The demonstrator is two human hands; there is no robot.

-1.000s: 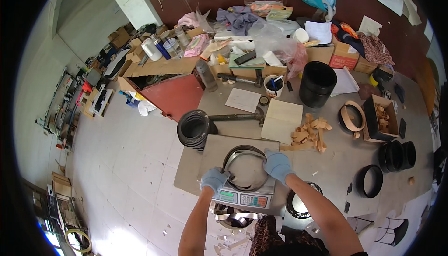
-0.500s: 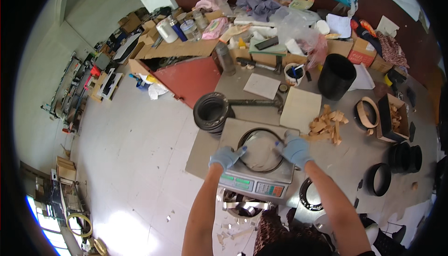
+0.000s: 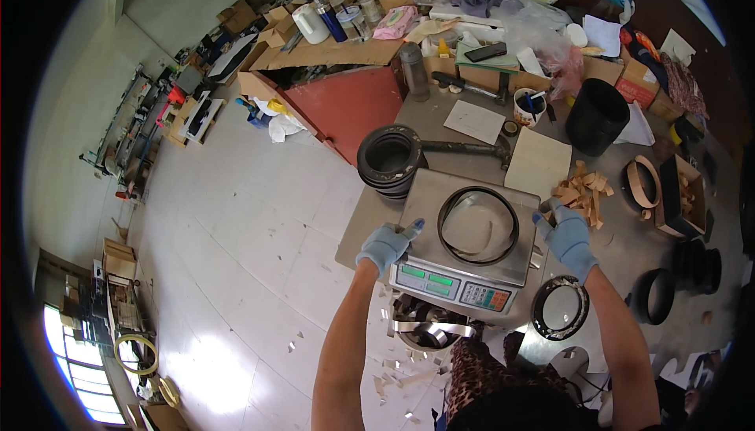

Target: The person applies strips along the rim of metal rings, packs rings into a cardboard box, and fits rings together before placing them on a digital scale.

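A black ring (image 3: 447, 250) lies flat on the steel pan of the weighing scale (image 3: 421, 207), and the pan shows through its middle. Both hands wear light blue gloves with dark blue fingertips. At the pan's left edge is my left hand (image 3: 385, 247), thumb and finger stretched toward the ring but apart from it; its other fingers are partly hidden. My right hand (image 3: 568, 241) is beside the pan's right edge, fingers apart, with nothing seen in it. Green displays and a keypad (image 3: 484, 296) face me on the scale's front.
Stacked black rings (image 3: 391, 156) stand behind the scale's left corner, beside a hammer (image 3: 464, 147). Tan strips (image 3: 583, 193) lie behind my right hand. A dark flat ring (image 3: 538, 311) sits right of the scale. A black cylinder (image 3: 598, 119) stands farther back, and a bin of metal scraps (image 3: 429, 330) below.
Both hands have moved off the black ring outward to the scale's sides. The ring stays on the pan. The whole view has shifted, with the scale now farther right.
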